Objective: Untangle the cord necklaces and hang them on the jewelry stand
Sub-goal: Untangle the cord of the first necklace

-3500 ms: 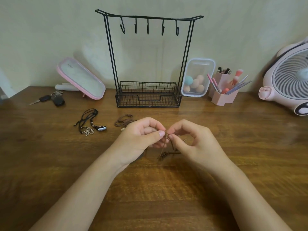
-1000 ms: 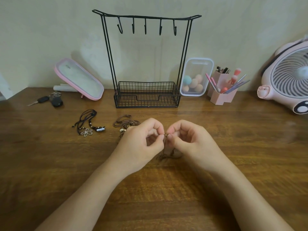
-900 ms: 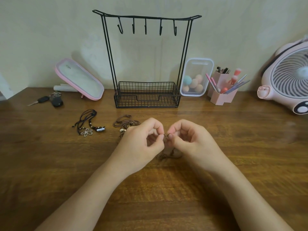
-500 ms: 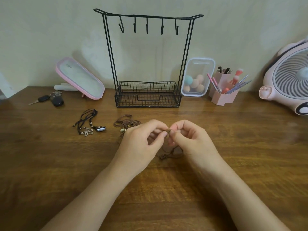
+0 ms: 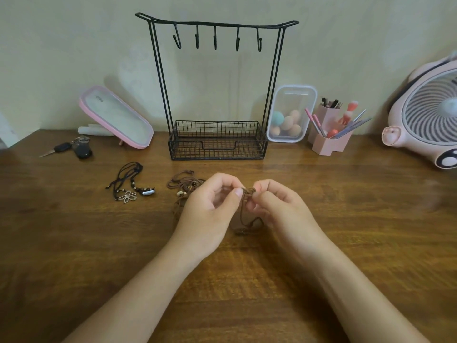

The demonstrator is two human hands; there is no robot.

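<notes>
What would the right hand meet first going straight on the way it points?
Most likely the left hand: the right hand points up-left at it, both pinching the brown cord between them.

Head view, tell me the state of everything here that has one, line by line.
left-hand grip, pinching the knot
right-hand grip, pinching the knot
brown cord necklace, knotted, pinched between both grips
jewelry stand, upright, all five hooks bare
black cord necklaces, lying tangled
brown cord pile, lying bunched
clear container, shut, standing on edge
mirror, tilted back

Bare forearms [image 5: 153, 280], thumbnail [image 5: 239, 192] seemingly trimmed short.
</notes>
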